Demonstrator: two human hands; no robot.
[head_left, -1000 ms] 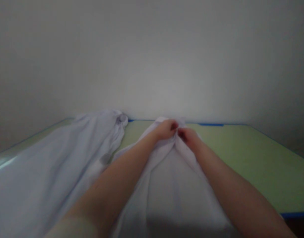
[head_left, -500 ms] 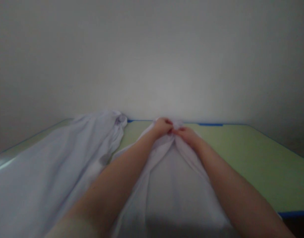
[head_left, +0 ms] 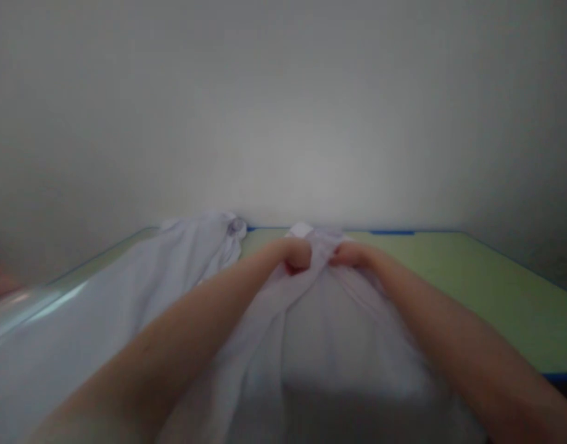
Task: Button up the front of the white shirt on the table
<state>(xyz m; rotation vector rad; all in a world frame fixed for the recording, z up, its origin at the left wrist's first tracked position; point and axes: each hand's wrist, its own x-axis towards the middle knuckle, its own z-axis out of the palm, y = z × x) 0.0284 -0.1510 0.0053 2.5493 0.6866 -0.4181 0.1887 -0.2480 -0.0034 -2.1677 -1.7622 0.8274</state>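
Note:
A white cloth garment (head_left: 329, 333) stretches from the front of the view to the far side of the table, its two edges drawn together near the top. My left hand (head_left: 298, 254) is closed on the cloth at its far end, fingers curled under and partly hidden. Just to the right, my right hand (head_left: 350, 254) pinches the other edge of the same garment. Between the hands the fabric bunches into folds, and a small white flap stands up behind my left hand. The picture is dim and blurred, so the garment's exact kind is unclear.
A second white garment (head_left: 139, 290) lies along the left, with a rolled, ring-like end near the back. The green tabletop (head_left: 487, 290) has blue edging and meets a plain wall (head_left: 311, 111). A blurred skin-coloured shape (head_left: 0, 280) shows at the left edge.
My hands have moved slightly apart and a little nearer to me, still gripping the cloth. The white flap now shows behind my left hand. A blurred shape has appeared at the left edge.

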